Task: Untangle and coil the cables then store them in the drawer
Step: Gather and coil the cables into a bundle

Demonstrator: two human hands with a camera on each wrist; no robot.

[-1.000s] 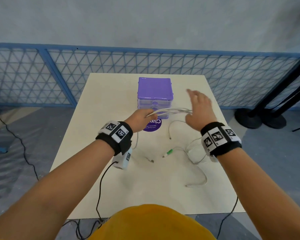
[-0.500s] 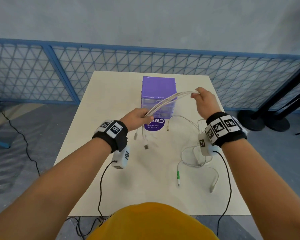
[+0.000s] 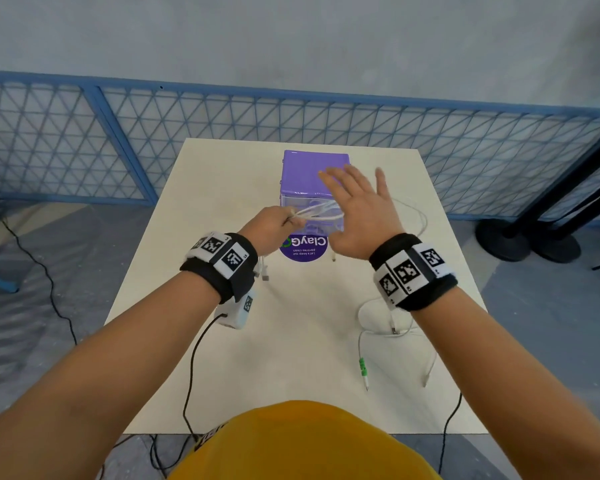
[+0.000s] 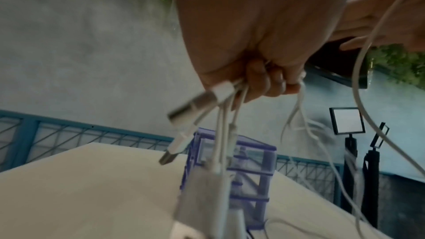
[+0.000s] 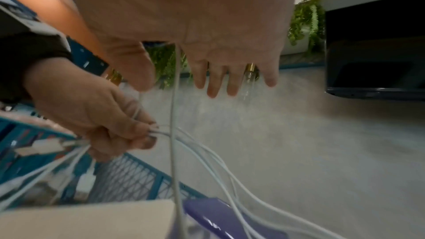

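My left hand [image 3: 280, 224] grips a bundle of white cables [image 3: 321, 213] in a fist above the table, in front of the purple drawer unit [image 3: 310, 173]. Several plug ends [image 4: 195, 103] hang below the fist [image 4: 264, 79]. My right hand [image 3: 355, 202] hovers just right of it with its fingers [image 5: 232, 83] straight and spread. One white strand [image 5: 174, 108] runs down from the gap between its thumb and forefinger. The looped cables [image 5: 207, 154] sag toward the drawer unit [image 5: 220, 215]. The drawers look closed. A loose white cable with a green plug [image 3: 362, 367] lies at the near right.
A round purple sticker [image 3: 305, 249] lies on the cream table [image 3: 194, 237] before the drawer unit. A blue mesh fence [image 3: 153, 133] runs behind the table. Black stand bases [image 3: 520, 240] sit on the floor to the right. Black camera leads [image 3: 194, 358] hang off the near edge.
My right hand has let go of the raised cable loops, opened, and moved left and down toward the left hand. The loops now sag shorter between the hands. The left fist keeps its grip.
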